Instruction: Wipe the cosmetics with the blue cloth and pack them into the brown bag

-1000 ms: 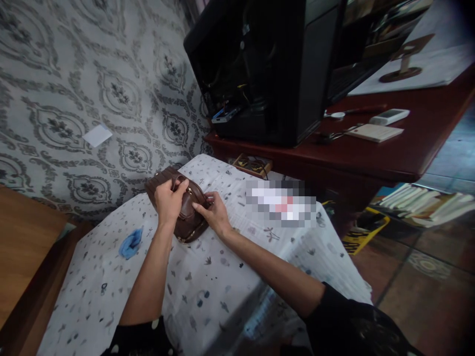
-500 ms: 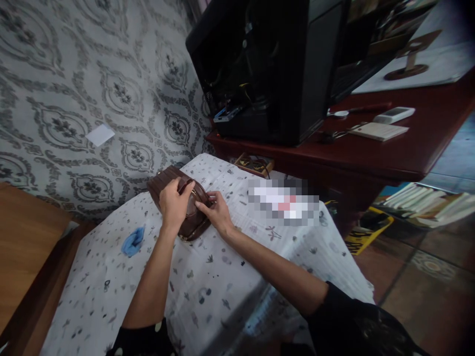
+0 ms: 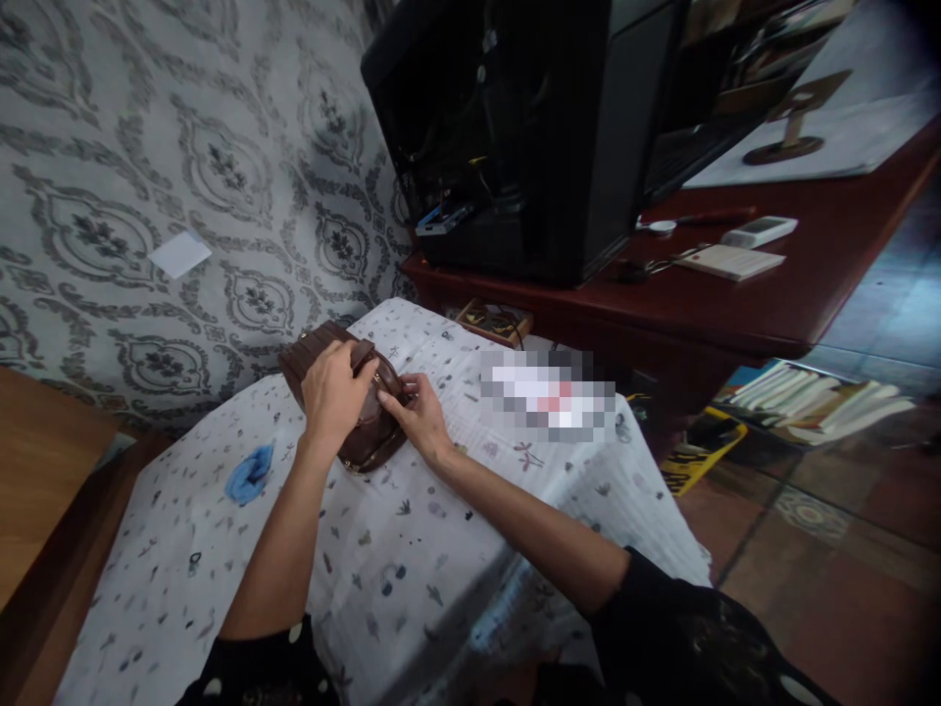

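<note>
A brown leather handbag (image 3: 374, 439) with gold-coloured metal trim lies on the patterned white cloth (image 3: 412, 628). Across its top rests my left hand (image 3: 332, 390), fingers curled over the bag with the thumb along its upper edge. My right hand (image 3: 422, 417) is at the bag's right side, thumb and fingers pinching at the edge near the trim. What exactly lies between those right fingertips is too small to tell. To the left of the bag sits a crumpled blue cloth (image 3: 248, 476).
A blurred-out item (image 3: 548, 397) lies at right on the cloth. Behind stands a black computer case (image 3: 507, 147) on a dark red desk (image 3: 706, 294). Below the desk are a small wooden tray (image 3: 494, 324), a yellow crate (image 3: 706, 456) and several books (image 3: 809, 397). Patterned wall at left.
The whole view has shifted slightly, so everything sits a little further left. Both hands stay on the handbag, with barely any change in their hold.
</note>
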`<state>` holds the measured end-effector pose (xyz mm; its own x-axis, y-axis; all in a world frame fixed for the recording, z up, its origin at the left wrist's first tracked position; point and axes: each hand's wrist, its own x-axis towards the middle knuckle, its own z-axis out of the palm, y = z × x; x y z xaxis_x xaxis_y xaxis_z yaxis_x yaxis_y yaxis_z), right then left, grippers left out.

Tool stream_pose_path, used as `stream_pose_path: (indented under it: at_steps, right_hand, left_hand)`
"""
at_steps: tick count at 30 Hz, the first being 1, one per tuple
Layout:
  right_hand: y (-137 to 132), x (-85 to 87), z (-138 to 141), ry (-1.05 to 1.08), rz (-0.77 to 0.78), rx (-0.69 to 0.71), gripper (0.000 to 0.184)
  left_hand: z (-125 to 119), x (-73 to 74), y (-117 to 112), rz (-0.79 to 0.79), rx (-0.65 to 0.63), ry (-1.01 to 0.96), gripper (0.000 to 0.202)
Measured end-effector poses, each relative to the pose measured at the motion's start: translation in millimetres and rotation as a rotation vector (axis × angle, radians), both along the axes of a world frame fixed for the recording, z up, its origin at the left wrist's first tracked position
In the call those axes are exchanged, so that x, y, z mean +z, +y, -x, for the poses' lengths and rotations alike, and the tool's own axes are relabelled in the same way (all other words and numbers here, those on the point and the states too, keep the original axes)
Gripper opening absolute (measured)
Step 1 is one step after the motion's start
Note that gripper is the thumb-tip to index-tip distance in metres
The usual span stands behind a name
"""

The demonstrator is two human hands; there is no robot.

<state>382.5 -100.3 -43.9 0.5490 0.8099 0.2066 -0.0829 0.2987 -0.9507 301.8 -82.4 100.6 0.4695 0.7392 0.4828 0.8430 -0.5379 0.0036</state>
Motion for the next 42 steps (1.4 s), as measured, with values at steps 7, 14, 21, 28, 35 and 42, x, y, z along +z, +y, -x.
stream_pose_path:
  at_steps: [7, 14, 21, 28, 35, 42]
  right_hand:
    - [-0.4, 0.2, -0.8, -0.003, 0.008, -0.014, 0.053]
    - [-1.0, 2.5, -1.5, 0.022, 0.009, -0.008, 0.056]
    - [-2.5, 4.2, -1.4, 0.015, 0.026, -0.017, 0.055]
    - [-2.9, 5.2, -0.3, 0.010, 0.015, -0.024, 0.052]
    - [-4.8, 7.7, -0.9, 0.009, 0.015, -0.019, 0.051]
    - [-3.1, 6.0, -1.0, 0.010, 0.018, -0.012, 0.053]
  left_hand:
    - [-4.3, 1.7, -3.2, 0.064, 0.087, -0.114, 0.023]
    - [6.3, 9.3, 2.2, 0.119, -0.057, -0.156, 0.012]
    - [8.8, 6.0, 8.0, 0.149, -0.139, -0.305, 0.021]
    - [5.1, -7.4, 6.9, 0.108, -0.069, -0.400, 0.025]
    - [4.5, -8.1, -4.2, 0.164, -0.147, -0.332, 0.025]
    - [10.5, -0.2, -1.3, 0.224, -0.219, -0.294, 0.021]
